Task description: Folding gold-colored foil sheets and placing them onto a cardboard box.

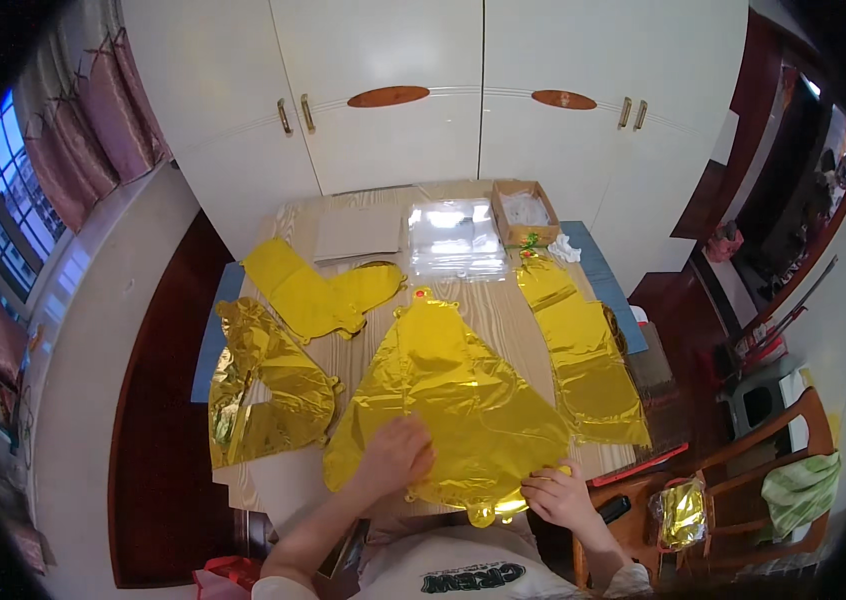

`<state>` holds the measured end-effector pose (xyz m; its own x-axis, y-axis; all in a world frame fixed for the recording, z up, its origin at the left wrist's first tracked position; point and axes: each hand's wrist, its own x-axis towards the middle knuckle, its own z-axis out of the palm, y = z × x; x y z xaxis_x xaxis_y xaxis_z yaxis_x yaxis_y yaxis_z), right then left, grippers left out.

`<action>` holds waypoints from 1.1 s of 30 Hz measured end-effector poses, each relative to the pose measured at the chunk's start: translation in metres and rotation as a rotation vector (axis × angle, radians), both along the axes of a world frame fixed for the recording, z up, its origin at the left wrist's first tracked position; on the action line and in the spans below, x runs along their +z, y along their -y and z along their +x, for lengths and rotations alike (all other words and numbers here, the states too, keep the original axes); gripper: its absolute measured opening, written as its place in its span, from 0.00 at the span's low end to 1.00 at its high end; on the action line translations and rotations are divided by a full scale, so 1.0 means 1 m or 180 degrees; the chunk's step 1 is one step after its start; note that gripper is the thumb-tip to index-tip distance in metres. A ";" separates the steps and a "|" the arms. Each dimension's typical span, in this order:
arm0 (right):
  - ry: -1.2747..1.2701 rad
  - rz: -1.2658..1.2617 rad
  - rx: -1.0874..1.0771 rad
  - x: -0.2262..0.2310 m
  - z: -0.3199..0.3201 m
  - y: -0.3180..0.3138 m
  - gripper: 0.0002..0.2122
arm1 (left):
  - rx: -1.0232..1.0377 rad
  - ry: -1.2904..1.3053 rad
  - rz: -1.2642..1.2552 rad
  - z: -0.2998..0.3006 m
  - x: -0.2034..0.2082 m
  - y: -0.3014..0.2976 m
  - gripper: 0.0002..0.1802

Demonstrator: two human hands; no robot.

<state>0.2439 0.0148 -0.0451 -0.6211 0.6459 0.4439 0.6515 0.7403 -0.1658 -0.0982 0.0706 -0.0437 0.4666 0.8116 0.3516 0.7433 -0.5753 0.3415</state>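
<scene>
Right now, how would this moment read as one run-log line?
Left hand: over central gold foil | Right hand: at its lower right corner | Table: more foil both sides, clear plastic behind

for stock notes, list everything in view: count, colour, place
central foil: one, gold, table front
other foils: at least three, gold, table sides
plastic packet: one, clear, table back
board: one, beige, table back
box: one, brown, table back
crumpled wad: one, white, beside box
table: one, wood-patterned, centre
cabinet: one, white, behind table
curtains: at least two, pink, left
chair: one, brown, right
cloth: one, green, on chair
package: one, gold, on chair
left grip: one, bare, over central foil
right grip: one, bare, same foil's edge
</scene>
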 end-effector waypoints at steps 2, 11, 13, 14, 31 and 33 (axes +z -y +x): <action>0.0002 -0.0038 0.0042 0.002 -0.001 -0.002 0.05 | 0.0059 -0.0083 0.0044 0.002 -0.004 -0.028 0.27; -0.0037 -0.0072 0.0116 0.003 -0.004 -0.003 0.06 | -0.0102 -0.1065 -0.0172 0.010 -0.008 -0.073 0.43; -0.0015 -0.0121 0.0112 0.003 -0.003 -0.002 0.06 | -0.0138 -0.1192 -0.0189 0.008 -0.011 -0.071 0.44; 0.0014 -0.0125 0.0152 0.004 -0.004 -0.002 0.06 | -0.0128 -0.1201 -0.0200 0.006 -0.016 -0.069 0.44; 0.0246 -0.0036 0.0416 0.006 0.003 -0.004 0.08 | -0.0147 -0.1072 -0.0334 0.002 -0.021 -0.069 0.50; 0.0235 -0.0046 0.0472 0.005 0.004 -0.005 0.09 | -0.0152 -0.1079 -0.0376 0.001 -0.020 -0.068 0.51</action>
<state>0.2478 0.0200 -0.0397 -0.7406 0.5508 0.3848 0.5461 0.8271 -0.1329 -0.0969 0.1387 -0.0639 0.5790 0.8118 0.0755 0.7989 -0.5834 0.1464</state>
